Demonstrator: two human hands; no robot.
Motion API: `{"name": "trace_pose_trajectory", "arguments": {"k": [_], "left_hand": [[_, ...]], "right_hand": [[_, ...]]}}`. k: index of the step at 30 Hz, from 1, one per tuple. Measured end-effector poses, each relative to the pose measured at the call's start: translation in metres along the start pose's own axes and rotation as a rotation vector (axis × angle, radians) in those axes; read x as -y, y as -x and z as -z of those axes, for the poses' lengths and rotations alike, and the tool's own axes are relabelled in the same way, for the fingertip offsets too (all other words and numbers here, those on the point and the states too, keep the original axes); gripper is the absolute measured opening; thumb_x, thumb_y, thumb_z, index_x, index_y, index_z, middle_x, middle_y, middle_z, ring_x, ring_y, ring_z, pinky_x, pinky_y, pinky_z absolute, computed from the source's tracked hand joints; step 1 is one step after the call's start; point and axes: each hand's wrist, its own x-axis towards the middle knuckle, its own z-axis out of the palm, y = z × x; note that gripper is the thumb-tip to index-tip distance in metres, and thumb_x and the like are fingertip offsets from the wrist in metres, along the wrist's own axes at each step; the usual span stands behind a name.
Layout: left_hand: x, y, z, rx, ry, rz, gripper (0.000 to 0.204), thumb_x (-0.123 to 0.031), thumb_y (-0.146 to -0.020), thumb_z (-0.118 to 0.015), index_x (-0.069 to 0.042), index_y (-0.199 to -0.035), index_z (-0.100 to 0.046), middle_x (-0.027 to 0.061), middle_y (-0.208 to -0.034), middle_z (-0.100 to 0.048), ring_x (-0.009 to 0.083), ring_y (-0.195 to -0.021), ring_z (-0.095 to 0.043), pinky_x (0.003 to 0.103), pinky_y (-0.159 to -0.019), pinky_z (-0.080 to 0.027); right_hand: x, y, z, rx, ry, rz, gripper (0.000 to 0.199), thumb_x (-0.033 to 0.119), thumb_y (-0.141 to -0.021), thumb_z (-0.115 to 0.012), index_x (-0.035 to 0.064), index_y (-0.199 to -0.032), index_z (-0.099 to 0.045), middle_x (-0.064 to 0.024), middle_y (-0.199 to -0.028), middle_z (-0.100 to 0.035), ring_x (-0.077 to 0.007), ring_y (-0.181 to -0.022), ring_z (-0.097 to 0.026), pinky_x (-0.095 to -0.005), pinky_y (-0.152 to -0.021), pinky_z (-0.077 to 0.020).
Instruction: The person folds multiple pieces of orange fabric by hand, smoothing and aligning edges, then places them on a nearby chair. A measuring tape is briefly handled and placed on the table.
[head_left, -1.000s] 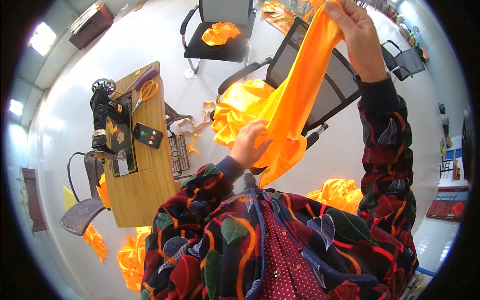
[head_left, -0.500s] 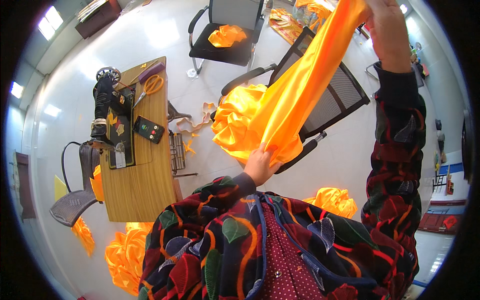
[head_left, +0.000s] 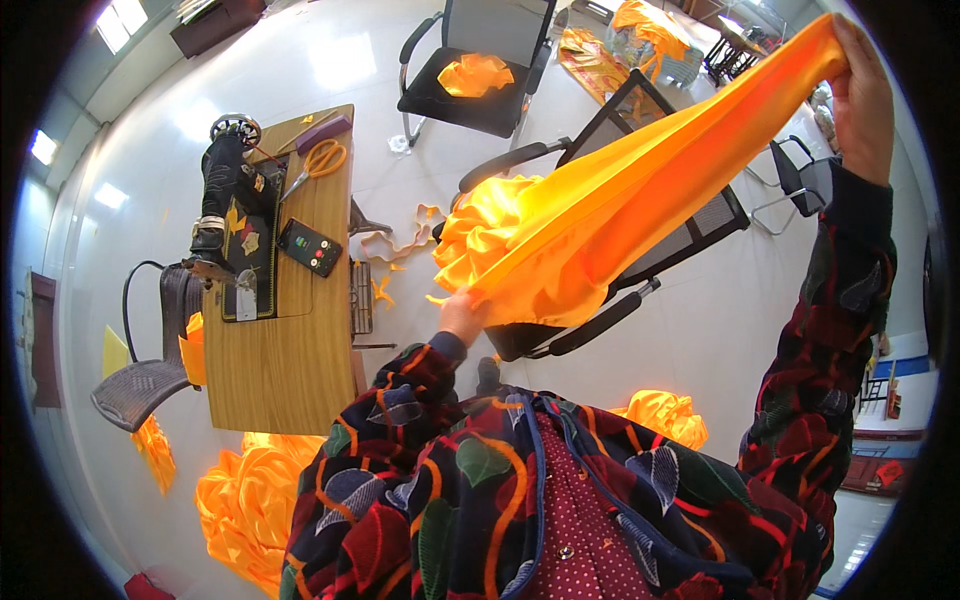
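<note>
Left hand [head_left: 462, 318] and raised right hand [head_left: 862, 95] grip orange cloth [head_left: 610, 220], stretched over black chair [head_left: 640, 250]; sewing table [head_left: 290, 330] left.

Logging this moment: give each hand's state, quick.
Left hand: closed on the orange cloth, low end.
Right hand: closed on its raised end.

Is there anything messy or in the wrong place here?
Yes. Scraps of orange fabric strips lie strewn on the white floor beside the wooden sewing table, and crumpled orange cloth heaps sit on the floor rather than stacked.
</note>
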Motion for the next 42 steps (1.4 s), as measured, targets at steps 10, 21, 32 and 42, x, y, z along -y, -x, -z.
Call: {"name": "trace_pose_trajectory", "arguments": {"k": [10,21,32,42], "left_hand": [[0.022,0.012,0.106,-0.081,0.127,-0.073,0.011,-0.007,-0.079,-0.061,0.002,-0.086,-0.059,0.0148,-0.077,-0.056,0.0296,-0.072,-0.058,0.032,-0.064,-0.046],[-0.027,0.025,0.194,-0.027,0.477,0.129,0.008,-0.006,-0.089,-0.052,-0.001,-0.094,-0.055,-0.0031,-0.076,-0.053,0.0029,-0.066,-0.045,0.018,-0.059,-0.037],[0.045,0.015,0.184,0.483,1.022,0.793,0.038,-0.031,-0.094,-0.045,0.002,-0.111,-0.054,0.0086,-0.102,-0.063,0.0162,-0.086,-0.063,0.03,-0.077,-0.05],[0.039,-0.013,0.074,0.298,1.47,0.965,0.038,-0.031,-0.095,-0.04,-0.003,-0.121,-0.045,0.013,-0.116,-0.057,0.0272,-0.103,-0.058,0.043,-0.089,-0.046]], "right_hand": [[-0.045,0.026,0.047,-0.209,0.042,-0.231,0.026,0.027,-0.089,-0.057,0.0067,-0.105,-0.059,-0.0067,-0.095,-0.059,-0.011,-0.089,-0.059,-0.0219,-0.08,-0.049],[-0.114,0.078,0.104,-0.166,-0.137,-0.502,0.015,0.022,-0.091,-0.054,0.009,-0.096,-0.06,0.0023,-0.085,-0.057,-0.0044,-0.077,-0.055,-0.0178,-0.068,-0.0456],[-0.221,0.15,0.09,-0.099,-0.21,-0.837,0.01,0.016,-0.086,-0.055,0.0064,-0.086,-0.058,0.0019,-0.078,-0.056,-0.009,-0.068,-0.055,-0.0221,-0.059,-0.0452],[-0.282,0.271,-0.006,-0.155,-0.091,-1.004,0.015,0.015,-0.086,-0.055,0.0016,-0.08,-0.058,-0.001,-0.071,-0.057,-0.0087,-0.063,-0.053,-0.0245,-0.061,-0.0458]]}}
